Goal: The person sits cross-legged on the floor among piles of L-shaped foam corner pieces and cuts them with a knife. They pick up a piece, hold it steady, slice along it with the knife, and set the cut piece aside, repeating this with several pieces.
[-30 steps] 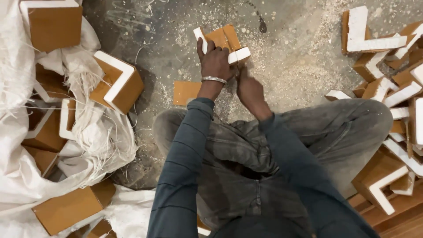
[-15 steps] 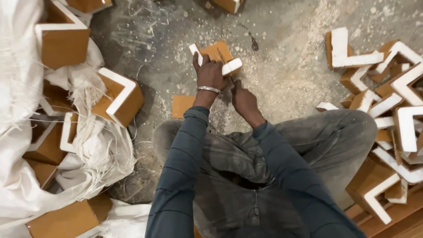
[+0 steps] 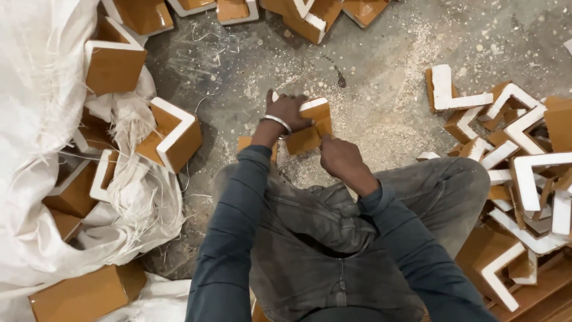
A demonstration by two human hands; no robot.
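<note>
Left hand [image 3: 290,113] clamps its grip over an L-shaped wooden corner piece [image 3: 311,126] (white-edged); right hand [image 3: 338,156] pinches its near edge above the dusty floor [image 3: 381,95].

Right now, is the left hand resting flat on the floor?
No, the left hand grips the top of the brown L-shaped piece with a white edge, while the right hand is at its lower side.

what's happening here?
A person sits on a dusty concrete floor strewn with sawdust, both hands on one brown L-shaped corner piece with white edging. The left hand, with a metal bangle on its wrist, grips it from above; the right hand presses at its lower edge. Similar pieces lie in a pile at the right and on white sacks at the left.
</note>
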